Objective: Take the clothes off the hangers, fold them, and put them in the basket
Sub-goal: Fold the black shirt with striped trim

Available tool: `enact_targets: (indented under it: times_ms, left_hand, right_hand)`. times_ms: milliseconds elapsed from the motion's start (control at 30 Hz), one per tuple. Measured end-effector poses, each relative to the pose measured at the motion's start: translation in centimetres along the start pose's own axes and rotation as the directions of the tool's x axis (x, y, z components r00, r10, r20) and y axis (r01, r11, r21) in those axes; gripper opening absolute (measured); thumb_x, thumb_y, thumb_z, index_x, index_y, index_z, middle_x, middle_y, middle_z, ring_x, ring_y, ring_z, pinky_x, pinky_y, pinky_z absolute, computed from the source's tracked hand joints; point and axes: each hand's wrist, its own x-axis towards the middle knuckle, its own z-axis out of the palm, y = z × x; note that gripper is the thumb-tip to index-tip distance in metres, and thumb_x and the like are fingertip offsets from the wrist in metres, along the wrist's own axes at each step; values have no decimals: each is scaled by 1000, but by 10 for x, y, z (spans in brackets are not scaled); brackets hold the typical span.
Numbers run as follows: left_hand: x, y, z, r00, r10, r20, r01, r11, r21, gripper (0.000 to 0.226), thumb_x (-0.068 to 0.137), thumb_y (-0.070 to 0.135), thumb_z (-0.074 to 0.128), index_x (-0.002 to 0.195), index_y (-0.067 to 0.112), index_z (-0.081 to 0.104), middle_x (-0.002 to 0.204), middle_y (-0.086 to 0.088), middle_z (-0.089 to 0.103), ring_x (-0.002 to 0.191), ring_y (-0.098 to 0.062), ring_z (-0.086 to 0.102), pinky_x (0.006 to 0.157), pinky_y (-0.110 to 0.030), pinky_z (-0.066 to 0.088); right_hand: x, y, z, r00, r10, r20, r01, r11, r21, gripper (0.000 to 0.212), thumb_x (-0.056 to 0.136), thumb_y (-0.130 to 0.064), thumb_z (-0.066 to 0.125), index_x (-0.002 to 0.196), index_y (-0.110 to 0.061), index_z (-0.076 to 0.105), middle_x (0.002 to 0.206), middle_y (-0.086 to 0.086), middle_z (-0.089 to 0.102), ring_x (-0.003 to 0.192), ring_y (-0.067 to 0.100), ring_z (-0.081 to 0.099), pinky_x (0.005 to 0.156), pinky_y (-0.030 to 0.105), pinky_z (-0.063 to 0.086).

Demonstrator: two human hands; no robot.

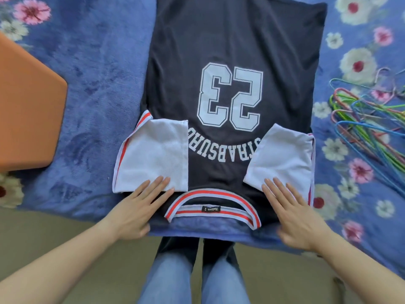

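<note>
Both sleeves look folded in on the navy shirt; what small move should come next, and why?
Probably grip the shoulders and fold the collar end forward over the print. The navy shirt lies flat, both white sleeves lie folded inward, and the left hand and right hand rest open beside the collar.

Navy shirt [230,51], white sleeves [153,154]; blue floral blanket [105,62].

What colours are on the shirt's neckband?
Red and light-grey stripes on the navy T-shirt's neckband; head view.
</note>
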Motion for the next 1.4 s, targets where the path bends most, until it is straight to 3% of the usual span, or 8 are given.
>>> enact_targets:
  times_ms: [167,300,467,633,800,967,1133,1400]
  left_hand:
    - [18,-5,10,981,20,-192,7,990,141,68,91,-5,-6,150,4,26,156,-23,24,149,-36,-2,118,-45,7]
    - [32,-10,10,980,46,-193,0,973,232,57,99,-1,-5,147,1,27,156,-27,13,142,-45,25,111,-51,32]
    - [54,-8,-19,985,-6,-172,27,992,120,48,78,-6,31,109,2,66,113,-22,69,95,-36,71,61,-36,60]
    - [68,-16,-73,927,-172,333,233,961,-151,34,79,1,44,94,18,70,97,-5,69,88,-29,60,72,-34,46]
    - [55,-9,-105,725,8,688,320,882,-347,28,76,-2,36,78,9,62,77,-7,60,72,-19,44,66,-28,37]
    - [57,-15,-133,563,35,826,410,856,-316,32,77,1,33,86,25,52,93,7,53,89,-18,49,77,-25,40]
    - [95,-64,-178,743,-114,660,515,727,-454,25,65,-6,41,53,15,47,49,7,41,55,-15,42,47,-22,32]
    - [176,-123,-201,873,-468,141,486,801,-351,13,79,9,51,73,19,56,72,-3,59,74,-25,57,62,-33,45]
  right_hand:
    - [0,2,31,990,141,-25,-141,990,9,117,39,-4,68,148,2,26,157,19,27,149,30,11,120,44,10]
    - [35,3,40,972,157,-173,-144,986,87,86,54,5,53,139,3,39,143,22,46,139,33,39,114,39,24]
    - [57,11,-1,938,341,-59,-301,888,349,42,78,-4,43,112,-16,66,117,9,67,104,33,63,76,38,53]
    - [58,23,-34,916,374,143,-395,787,474,40,78,-13,42,104,-20,72,107,6,73,102,32,62,79,34,48]
    - [40,15,-45,777,230,586,-558,682,473,21,79,-2,45,63,-13,53,67,-1,55,64,15,48,54,24,34]
    - [36,21,-56,705,204,679,-618,646,448,19,70,-3,45,58,-16,40,57,-2,39,53,13,34,50,23,25]
    - [67,64,-104,833,347,431,-553,501,666,16,54,-9,48,45,-16,37,43,-5,33,44,10,29,43,22,23]
    - [138,127,-141,814,571,101,-435,486,758,21,87,-16,57,69,-5,58,67,7,58,67,23,55,58,30,38]
